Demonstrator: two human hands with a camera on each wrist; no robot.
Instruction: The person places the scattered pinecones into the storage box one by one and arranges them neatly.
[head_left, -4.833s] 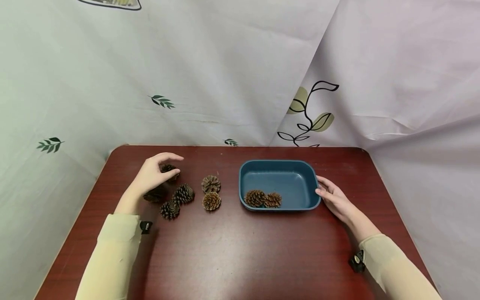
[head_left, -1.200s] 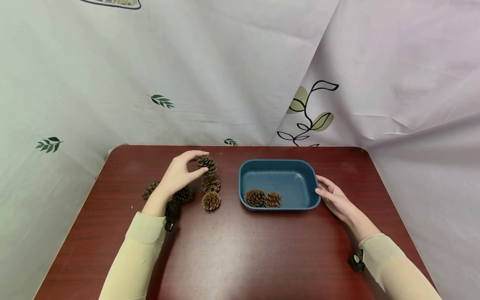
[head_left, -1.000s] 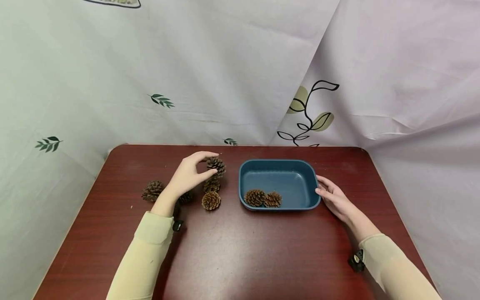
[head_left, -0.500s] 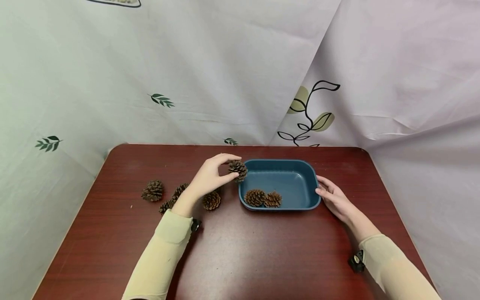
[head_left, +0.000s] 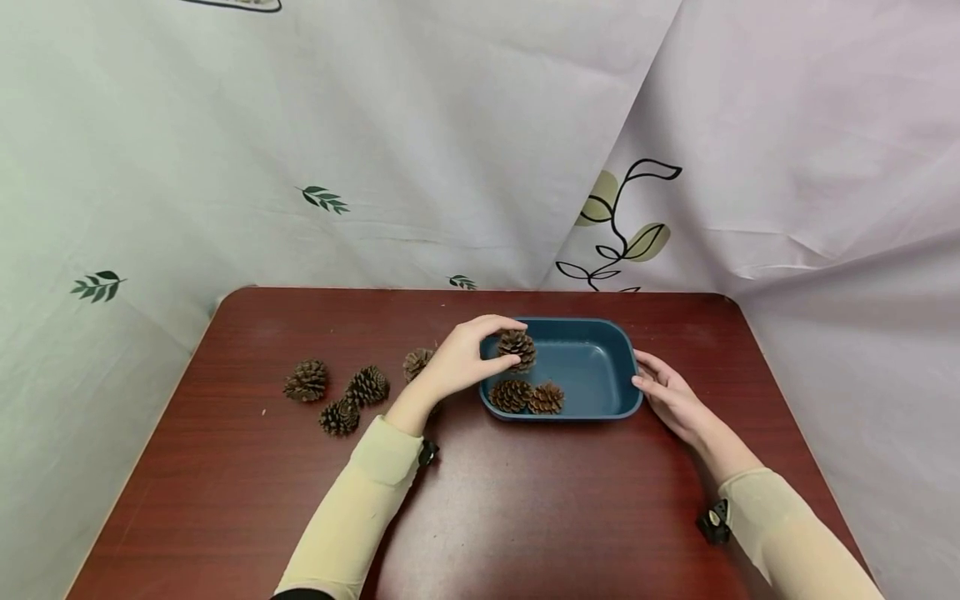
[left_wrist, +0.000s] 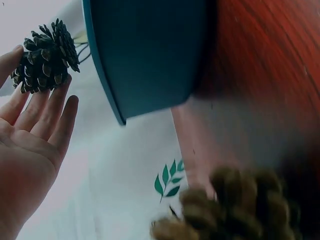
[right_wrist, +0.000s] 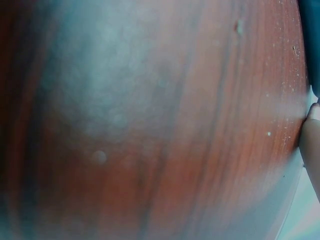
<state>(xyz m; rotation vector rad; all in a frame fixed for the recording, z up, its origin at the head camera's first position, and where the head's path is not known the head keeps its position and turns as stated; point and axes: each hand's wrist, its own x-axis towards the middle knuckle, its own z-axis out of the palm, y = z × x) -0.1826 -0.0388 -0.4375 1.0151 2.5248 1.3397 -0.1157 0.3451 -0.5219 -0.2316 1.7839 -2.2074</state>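
Note:
My left hand (head_left: 461, 360) pinches a brown pine cone (head_left: 517, 350) between thumb and fingers, above the left part of a blue rectangular tub (head_left: 581, 371). In the left wrist view that held pine cone (left_wrist: 42, 60) sits at the fingertips, apart from the tub's wall (left_wrist: 150, 55). Two pine cones, one (head_left: 510, 396) beside the other (head_left: 547, 399), lie in the tub's near left corner. At the tub's right end my right hand (head_left: 671, 402) holds the side, thumb at the rim. The right wrist view shows only a bit of that hand (right_wrist: 311, 145) and mostly tabletop.
Left of the tub, several pine cones lie on the red-brown table (head_left: 510, 517): one far left (head_left: 305, 381), two touching (head_left: 367, 386), and one (head_left: 417, 362) partly behind my left wrist. A patterned white cloth (head_left: 420, 150) hangs behind the table.
My left hand has picked up a pine cone from the left group and carried it right, past the other pine cones, to over the tub. My right hand has stayed at the tub.

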